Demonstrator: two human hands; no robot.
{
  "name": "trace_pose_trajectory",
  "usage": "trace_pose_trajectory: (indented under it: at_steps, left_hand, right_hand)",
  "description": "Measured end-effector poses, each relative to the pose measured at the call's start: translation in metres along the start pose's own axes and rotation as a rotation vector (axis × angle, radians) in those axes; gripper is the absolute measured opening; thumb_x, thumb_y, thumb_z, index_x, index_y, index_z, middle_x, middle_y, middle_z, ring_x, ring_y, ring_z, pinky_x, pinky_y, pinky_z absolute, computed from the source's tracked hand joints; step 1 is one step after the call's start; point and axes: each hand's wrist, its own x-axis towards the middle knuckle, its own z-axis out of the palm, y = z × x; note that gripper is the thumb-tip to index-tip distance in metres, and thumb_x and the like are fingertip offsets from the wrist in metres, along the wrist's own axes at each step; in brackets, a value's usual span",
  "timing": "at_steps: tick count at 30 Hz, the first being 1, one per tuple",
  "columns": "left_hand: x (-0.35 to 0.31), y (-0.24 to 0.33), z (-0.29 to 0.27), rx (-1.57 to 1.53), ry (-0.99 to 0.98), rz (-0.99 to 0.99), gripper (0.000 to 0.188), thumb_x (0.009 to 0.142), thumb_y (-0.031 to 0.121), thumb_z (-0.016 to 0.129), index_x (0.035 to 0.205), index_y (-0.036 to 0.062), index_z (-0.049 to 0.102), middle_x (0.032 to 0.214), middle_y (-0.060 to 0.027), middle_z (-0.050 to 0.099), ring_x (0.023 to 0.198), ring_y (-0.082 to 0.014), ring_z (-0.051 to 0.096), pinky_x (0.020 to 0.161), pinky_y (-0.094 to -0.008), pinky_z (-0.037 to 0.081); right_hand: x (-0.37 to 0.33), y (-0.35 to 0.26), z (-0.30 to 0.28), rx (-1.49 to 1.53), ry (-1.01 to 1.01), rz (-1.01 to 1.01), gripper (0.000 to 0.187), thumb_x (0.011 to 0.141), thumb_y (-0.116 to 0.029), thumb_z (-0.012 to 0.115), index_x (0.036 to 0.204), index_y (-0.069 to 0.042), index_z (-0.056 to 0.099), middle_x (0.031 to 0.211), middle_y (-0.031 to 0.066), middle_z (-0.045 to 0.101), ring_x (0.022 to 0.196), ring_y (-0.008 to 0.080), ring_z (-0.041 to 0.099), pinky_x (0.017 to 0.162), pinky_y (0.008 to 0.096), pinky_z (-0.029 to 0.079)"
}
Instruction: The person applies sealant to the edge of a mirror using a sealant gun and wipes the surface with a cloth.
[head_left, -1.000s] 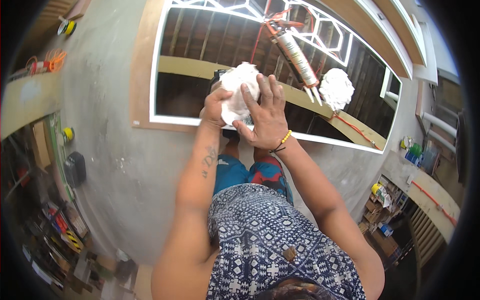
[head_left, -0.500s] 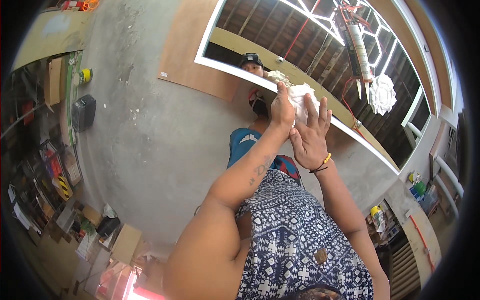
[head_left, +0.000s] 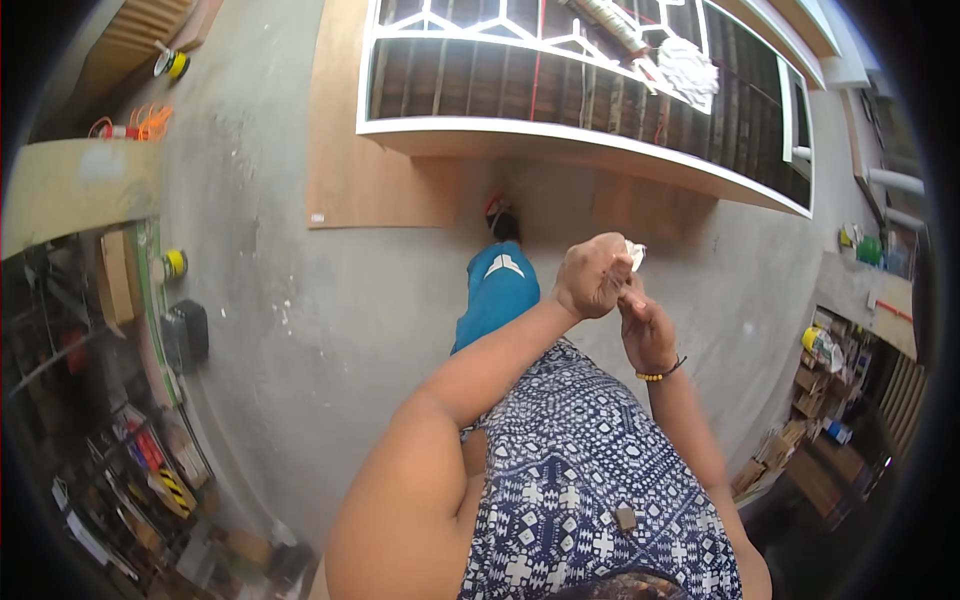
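In front of my body, my left hand (head_left: 594, 277) is closed in a fist. A small bunch of crumpled white cloth (head_left: 635, 256) sticks out past its knuckles. Just below and to the right, my right hand (head_left: 648, 332), with a yellow bead bracelet at the wrist, has its fingers curled up against the cloth and the left hand. Its fingertips are partly hidden there. Beyond both hands lies a glossy, mirror-like panel (head_left: 590, 100) with a white edge. On it rest sealant cartridges (head_left: 610, 22) and a second crumpled white cloth (head_left: 688, 73).
A brown sheet (head_left: 375, 190) lies on the grey concrete floor (head_left: 270, 300), partly under the panel. At the left are a black case (head_left: 186, 335), a yellow-black roll (head_left: 175, 263) and cluttered shelving. Boxes and wood pieces (head_left: 790, 430) stand at the right.
My hands have drawn back from over the panel toward my body. The left hand has closed round the cloth, and the right fingers, stretched out before, are now curled. The view has shifted too.
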Motion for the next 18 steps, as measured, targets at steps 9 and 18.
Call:
trace_pose_trajectory:
  at_steps: [9,18]
  left_hand:
    - [-0.001,0.011,-0.030,-0.057,-0.225,0.012,0.054,0.105,0.047,0.035,0.073,0.0066,0.052,0.071,-0.0142,0.052,0.065,-0.0380,0.055,0.057,-0.0457,0.044]
    - [0.014,-0.047,-0.143,-1.030,0.171,-1.010,0.077,0.103,0.062,0.023,0.140,-0.0020,0.046,0.135,-0.0197,0.057,0.122,-0.0336,0.058,0.105,-0.0458,0.045]
  right_hand:
    - [-0.002,-0.004,0.017,0.093,-0.037,0.031,0.054,0.098,-0.037,0.044,0.120,0.008,0.065,0.138,0.0125,0.054,0.136,0.0243,0.040,0.117,0.0396,0.022]
    - [0.100,-0.040,0.075,-0.833,-0.026,-0.155,0.050,0.090,-0.045,0.061,0.128,-0.013,0.066,0.153,0.0184,0.038,0.144,0.0415,0.030,0.118,0.0566,0.018]
